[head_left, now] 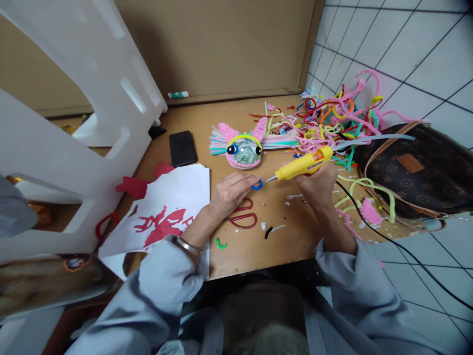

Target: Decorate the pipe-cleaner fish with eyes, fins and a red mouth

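glue gun (301, 166) facing blue loop (259, 186)

at centre frame, the left hand (233, 191) is pinching the loop, seemingly light, bendy, best held edgewise; right of centre, the right hand (320, 185) is clasping the likely stiff gun, best held by its handle. beyond, a pink-eared figure (245, 151) is sitting.

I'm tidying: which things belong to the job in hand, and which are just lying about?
Likely in the job:
- yellow glue gun in right hand
- blue loop in left hand
- figure with eyes
- red scissors

Likely lying about:
- flat black object
- brown handbag
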`<state>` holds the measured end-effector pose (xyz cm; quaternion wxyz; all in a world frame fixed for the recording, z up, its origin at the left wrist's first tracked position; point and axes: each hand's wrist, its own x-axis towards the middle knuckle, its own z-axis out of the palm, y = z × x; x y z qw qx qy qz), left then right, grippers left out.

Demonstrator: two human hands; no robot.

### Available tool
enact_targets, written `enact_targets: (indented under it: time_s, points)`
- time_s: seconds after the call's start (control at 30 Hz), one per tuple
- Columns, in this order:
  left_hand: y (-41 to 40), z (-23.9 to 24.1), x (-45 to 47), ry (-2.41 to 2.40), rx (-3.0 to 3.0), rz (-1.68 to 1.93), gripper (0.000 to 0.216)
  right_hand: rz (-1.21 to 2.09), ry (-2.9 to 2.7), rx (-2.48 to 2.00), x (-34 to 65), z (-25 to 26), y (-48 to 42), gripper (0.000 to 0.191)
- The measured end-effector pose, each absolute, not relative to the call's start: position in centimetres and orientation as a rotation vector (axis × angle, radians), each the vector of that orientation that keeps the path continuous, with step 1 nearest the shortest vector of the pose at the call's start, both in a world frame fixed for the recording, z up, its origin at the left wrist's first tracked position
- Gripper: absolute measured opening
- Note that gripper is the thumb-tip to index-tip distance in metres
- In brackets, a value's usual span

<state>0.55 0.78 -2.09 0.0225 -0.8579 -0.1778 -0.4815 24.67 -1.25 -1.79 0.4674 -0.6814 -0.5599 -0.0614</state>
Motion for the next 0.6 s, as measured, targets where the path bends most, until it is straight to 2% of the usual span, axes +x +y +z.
enact_targets:
  time_s: [0.3,0.47,0.6]
  points:
    - [-0.1,-1.5,0.6,-0.586,-2.732,-1.689,0.027,-0.183,-1.375,-1.734,24.7,-1.9,-1.2,0.014]
    - [-0.3,-1.4,0.6,-0.605,-2.797,-1.756,0.025,-0.165,-1.391,-1.719,24.5,-1.6,-1.3,0.015]
    - [-0.4,-1.5,1.0,-0.824,-2.869,-2.078,0.019,-0.132,-1.414,-1.681,24.5,-1.4,-1.4,0.012]
